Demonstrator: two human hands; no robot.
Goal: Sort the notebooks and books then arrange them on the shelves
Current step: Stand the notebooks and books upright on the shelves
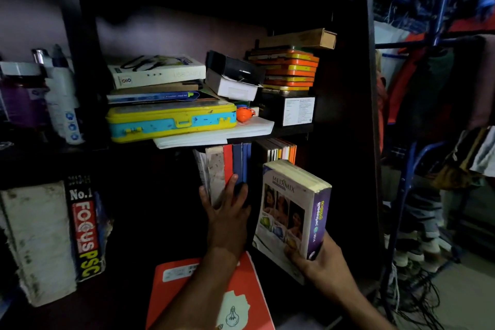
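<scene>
My right hand (320, 262) grips the lower corner of a thick book with a purple spine (290, 211), held upright and tilted in front of the lower shelf. My left hand (227, 211) presses with spread fingers against a row of upright books (227, 166), red, blue and pale, standing on the lower shelf. Behind the held book stands another row of thin books with orange spines (281, 150). A red notebook with a light-bulb drawing (174, 284) lies flat below my left forearm.
The upper shelf carries a yellow-and-blue case (171, 120), white boxes (156, 69), stacked orange tins (289, 69) and a black box (289, 110). A thick worn book and a "Focus PSC" book (83, 228) stand at the left. Clothes hang on a rack (434, 43) at the right.
</scene>
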